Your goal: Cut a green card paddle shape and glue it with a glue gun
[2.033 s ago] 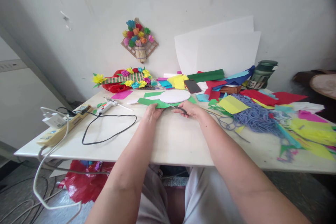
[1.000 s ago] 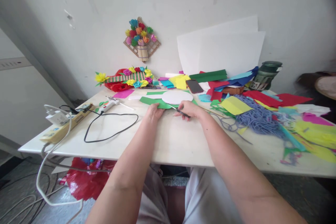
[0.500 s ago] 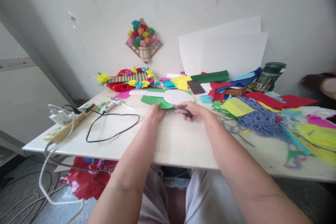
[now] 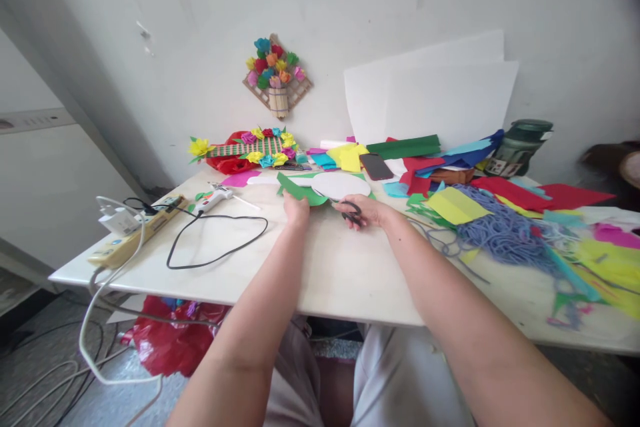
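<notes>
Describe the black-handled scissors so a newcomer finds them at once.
At the long white table, find the person's bare right hand. It holds the black-handled scissors, dark and looped at the grip, unlike the thin green sheet and flat white oval beside them.

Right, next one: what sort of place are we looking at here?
Probably a craft worktable, perhaps at home or in a small workshop; the picture doesn't settle which. Signs: scissors in the right hand, what looks like a glue gun, and a heap of bluish yarn.
</notes>
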`<move>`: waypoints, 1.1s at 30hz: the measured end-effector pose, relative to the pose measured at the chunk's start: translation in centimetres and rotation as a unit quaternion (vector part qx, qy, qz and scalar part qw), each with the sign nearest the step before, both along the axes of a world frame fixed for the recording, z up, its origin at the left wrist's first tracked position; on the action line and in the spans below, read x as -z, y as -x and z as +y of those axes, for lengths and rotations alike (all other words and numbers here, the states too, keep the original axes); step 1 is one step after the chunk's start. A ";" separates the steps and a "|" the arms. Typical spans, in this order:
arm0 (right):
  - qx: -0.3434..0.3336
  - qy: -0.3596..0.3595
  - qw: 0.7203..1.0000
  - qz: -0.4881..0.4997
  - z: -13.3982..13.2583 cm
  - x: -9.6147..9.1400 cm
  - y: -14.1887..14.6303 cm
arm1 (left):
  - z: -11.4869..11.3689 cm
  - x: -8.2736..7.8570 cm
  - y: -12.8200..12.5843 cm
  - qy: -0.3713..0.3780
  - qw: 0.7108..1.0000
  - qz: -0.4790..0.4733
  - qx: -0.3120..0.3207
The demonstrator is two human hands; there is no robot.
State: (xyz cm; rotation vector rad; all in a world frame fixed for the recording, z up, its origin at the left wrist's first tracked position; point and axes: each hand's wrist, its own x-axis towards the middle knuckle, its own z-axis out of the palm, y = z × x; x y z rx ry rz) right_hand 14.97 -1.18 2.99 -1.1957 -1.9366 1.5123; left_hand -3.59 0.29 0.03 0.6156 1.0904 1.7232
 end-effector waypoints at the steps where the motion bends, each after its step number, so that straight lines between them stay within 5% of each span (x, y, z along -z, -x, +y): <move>1: 0.001 0.000 1.000 -0.001 -0.1 -0.1 0.1 | 0.1 0.1 0.2 0.008 0.998 0.058 -0.035; 4: 0.002 0.006 1.000 -0.004 -0.2 -0.3 0.2 | 0.4 0.3 0.4 0.031 0.983 0.176 -0.043; 10: 0.005 0.000 1.000 0.014 0.3 0.4 -0.1 | 0.0 -0.4 0.5 0.002 0.994 0.052 0.093; 16: 0.011 -0.003 1.000 0.017 0.2 0.4 -0.1 | -1.4 -1.7 0.5 -0.051 0.976 0.043 0.209; 22: 0.023 -0.001 1.000 -0.003 -0.4 -0.1 0.0 | -1.2 -2.3 0.9 0.021 0.983 0.011 0.181; 27: 0.019 -0.010 1.000 -0.014 -0.5 -0.2 0.1 | -0.6 -1.4 1.0 0.002 0.982 0.111 0.150; 33: 0.029 -0.004 0.999 -0.039 -1.1 -0.7 0.3 | -0.2 -1.2 1.5 0.022 0.962 0.197 0.186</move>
